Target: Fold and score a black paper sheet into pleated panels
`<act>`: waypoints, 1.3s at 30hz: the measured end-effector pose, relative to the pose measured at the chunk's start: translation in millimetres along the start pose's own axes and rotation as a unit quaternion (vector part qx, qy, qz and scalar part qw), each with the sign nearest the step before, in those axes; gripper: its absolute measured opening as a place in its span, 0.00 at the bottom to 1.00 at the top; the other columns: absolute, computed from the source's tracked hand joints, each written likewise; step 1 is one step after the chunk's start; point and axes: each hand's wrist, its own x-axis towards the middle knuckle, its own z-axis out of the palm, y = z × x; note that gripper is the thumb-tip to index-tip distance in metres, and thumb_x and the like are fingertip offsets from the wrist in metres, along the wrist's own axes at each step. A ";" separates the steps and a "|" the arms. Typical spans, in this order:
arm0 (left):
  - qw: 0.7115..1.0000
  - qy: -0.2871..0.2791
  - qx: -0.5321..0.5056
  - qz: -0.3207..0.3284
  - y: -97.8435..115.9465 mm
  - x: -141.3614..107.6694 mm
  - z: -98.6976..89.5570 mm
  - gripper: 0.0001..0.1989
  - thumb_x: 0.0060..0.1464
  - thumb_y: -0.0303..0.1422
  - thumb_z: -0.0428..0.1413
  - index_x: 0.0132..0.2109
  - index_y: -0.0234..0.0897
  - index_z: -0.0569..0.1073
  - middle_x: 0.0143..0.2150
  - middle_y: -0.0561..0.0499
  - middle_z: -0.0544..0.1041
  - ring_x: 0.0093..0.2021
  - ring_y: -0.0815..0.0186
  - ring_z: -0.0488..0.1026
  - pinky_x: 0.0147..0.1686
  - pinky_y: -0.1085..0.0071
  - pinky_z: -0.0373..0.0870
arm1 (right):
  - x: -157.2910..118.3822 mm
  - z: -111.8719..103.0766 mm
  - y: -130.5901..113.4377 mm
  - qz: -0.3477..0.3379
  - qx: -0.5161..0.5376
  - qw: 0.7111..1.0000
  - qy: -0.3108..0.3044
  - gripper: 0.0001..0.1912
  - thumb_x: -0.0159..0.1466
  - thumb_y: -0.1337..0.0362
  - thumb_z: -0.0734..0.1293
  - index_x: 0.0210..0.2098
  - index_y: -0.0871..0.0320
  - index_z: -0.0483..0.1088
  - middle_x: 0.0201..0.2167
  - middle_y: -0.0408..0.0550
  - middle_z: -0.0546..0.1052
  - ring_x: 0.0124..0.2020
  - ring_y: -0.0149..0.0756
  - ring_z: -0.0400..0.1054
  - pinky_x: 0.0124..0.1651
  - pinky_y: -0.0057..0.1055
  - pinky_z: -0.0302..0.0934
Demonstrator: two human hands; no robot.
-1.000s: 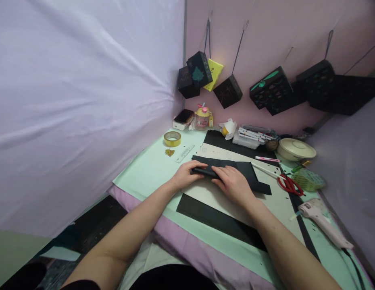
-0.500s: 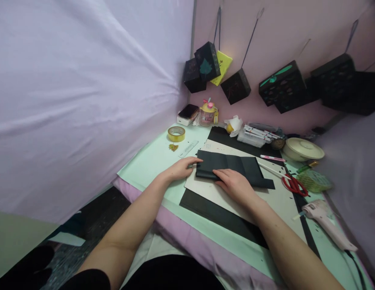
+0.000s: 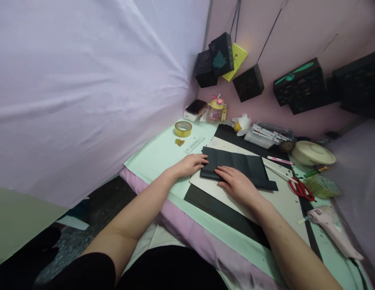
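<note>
A sheet of black card (image 3: 244, 165), creased into panels, lies on a pale board (image 3: 211, 191) with its near edge folded over. My left hand (image 3: 190, 165) rests at the left end of the card, fingertips on its edge and fingers stretched out. On the folded near edge lies my right hand (image 3: 236, 183), fingers extended and flat, pressing from above. Neither hand is wrapped around anything. Part of the folded edge is hidden under the right fingers.
Red-handled scissors (image 3: 301, 189), a pink craft knife (image 3: 280, 160) and a pink glue gun (image 3: 334, 229) lie to the right. Tape (image 3: 183, 129), a clear ruler (image 3: 194, 145) and a dried leaf (image 3: 179, 142) are at the left. Black boxes (image 3: 248, 82) hang behind.
The camera view has shifted, so the table appears farther right. My left fingers now reach slightly more onto the card's left edge. My right hand stays on the fold.
</note>
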 end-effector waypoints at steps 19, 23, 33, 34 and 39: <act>0.985 -0.111 -0.128 0.011 12.2 -6.3 -14.6 0.34 0.42 0.19 0.51 0.59 0.38 0.68 0.64 0.46 0.66 0.67 0.59 0.56 0.65 0.62 0.52 | 7.2 -4.7 5.9 0.012 0.023 1.000 0.001 0.20 0.69 0.59 0.57 0.58 0.58 0.66 0.57 0.50 0.72 0.58 0.44 0.65 0.60 0.45 0.61; 0.985 -0.115 -0.130 -0.002 8.5 -5.3 -12.3 0.32 0.46 0.18 0.47 0.59 0.38 0.69 0.64 0.48 0.66 0.67 0.64 0.55 0.65 0.64 0.52 | 6.2 -3.7 5.9 0.011 0.020 1.000 -0.010 0.21 0.69 0.59 0.57 0.58 0.58 0.66 0.59 0.51 0.70 0.60 0.45 0.63 0.61 0.46 0.60; 0.992 -0.060 -0.112 0.016 1.0 -0.9 0.7 0.15 0.59 0.28 0.53 0.52 0.39 0.75 0.60 0.47 0.71 0.66 0.62 0.59 0.64 0.62 0.56 | 3.0 2.3 8.8 -0.017 0.007 1.000 -0.005 0.21 0.68 0.60 0.59 0.60 0.54 0.65 0.61 0.53 0.67 0.61 0.46 0.61 0.60 0.48 0.60; 0.992 -0.062 -0.108 0.018 -0.2 -0.4 1.5 0.14 0.59 0.28 0.54 0.51 0.40 0.76 0.60 0.47 0.71 0.66 0.62 0.58 0.64 0.62 0.56 | 2.9 2.2 8.4 -0.018 0.005 1.000 -0.005 0.21 0.68 0.60 0.59 0.60 0.53 0.64 0.61 0.53 0.67 0.61 0.46 0.61 0.60 0.48 0.60; 0.991 -0.070 -0.107 0.028 -3.2 0.6 2.3 0.12 0.58 0.28 0.56 0.49 0.40 0.77 0.61 0.47 0.70 0.66 0.61 0.58 0.64 0.62 0.56 | 4.0 -4.9 -4.1 -0.010 -0.044 0.999 0.028 0.24 0.67 0.59 0.61 0.61 0.55 0.62 0.63 0.55 0.64 0.64 0.49 0.56 0.64 0.55 0.51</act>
